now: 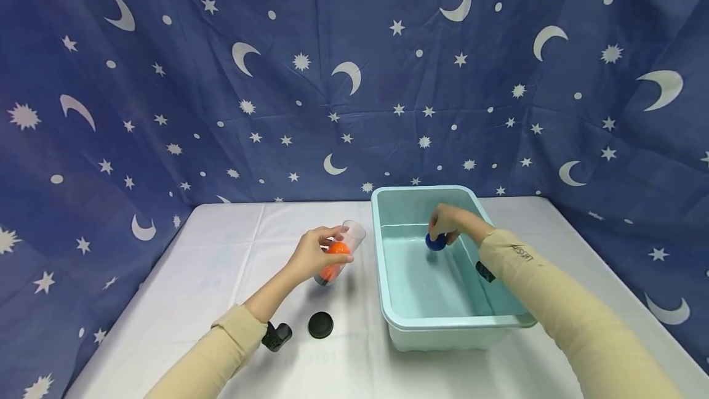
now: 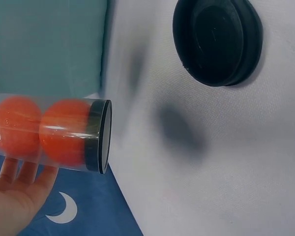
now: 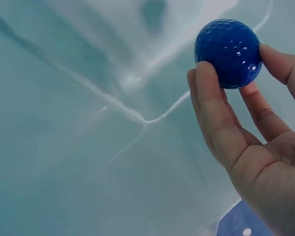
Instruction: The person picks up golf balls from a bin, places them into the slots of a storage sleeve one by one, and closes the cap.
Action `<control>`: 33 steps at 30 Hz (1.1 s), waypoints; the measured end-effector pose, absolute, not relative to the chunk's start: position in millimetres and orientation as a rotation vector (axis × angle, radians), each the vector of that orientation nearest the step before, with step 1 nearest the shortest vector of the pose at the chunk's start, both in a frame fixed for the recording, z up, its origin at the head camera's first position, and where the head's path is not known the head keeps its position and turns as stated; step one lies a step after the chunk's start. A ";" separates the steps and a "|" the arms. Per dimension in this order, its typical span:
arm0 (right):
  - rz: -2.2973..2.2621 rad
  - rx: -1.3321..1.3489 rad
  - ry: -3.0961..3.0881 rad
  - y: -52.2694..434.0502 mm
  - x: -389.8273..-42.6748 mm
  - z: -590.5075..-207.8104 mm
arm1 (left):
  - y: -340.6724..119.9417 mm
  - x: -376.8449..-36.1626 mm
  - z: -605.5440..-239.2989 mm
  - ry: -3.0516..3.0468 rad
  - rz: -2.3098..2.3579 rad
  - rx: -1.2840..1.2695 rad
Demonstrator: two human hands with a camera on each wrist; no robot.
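Dark blue cloth (image 1: 343, 79) printed with white moons and stars hangs behind a table (image 1: 221, 233) covered in white. Toward the table's right side sits a pale teal tub (image 1: 443, 325). Inside it, near the far wall, the right hand (image 1: 445, 221) pinches a blue ball (image 1: 436, 242) between thumb and fingertips, above the tub floor. Left of the tub, around the table's middle, the left hand (image 1: 312, 254) curls its fingers round a clear tube (image 1: 339, 255), tilted, with two orange balls (image 2: 64, 132) inside and a black end cap. A black lid (image 1: 320, 325) lies flat on the table nearer the front edge, apart from the tube.
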State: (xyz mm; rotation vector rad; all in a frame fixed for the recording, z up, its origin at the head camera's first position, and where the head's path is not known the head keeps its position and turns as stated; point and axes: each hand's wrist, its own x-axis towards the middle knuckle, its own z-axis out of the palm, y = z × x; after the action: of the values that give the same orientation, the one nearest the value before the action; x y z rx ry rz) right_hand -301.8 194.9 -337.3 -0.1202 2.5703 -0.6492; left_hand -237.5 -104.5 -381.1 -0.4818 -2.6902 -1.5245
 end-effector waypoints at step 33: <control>-1.348 -0.381 2.398 161.3 -272.2 -292.3 | -94.7 -240.1 -379.2 -2.673 -1.546 -0.480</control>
State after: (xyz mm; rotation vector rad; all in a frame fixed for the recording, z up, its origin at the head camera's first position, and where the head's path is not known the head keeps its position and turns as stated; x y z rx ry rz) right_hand -272.2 161.3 -292.3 -0.3813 2.3981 -1.3480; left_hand -240.1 -94.7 -379.2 -0.4800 -2.6726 -1.5465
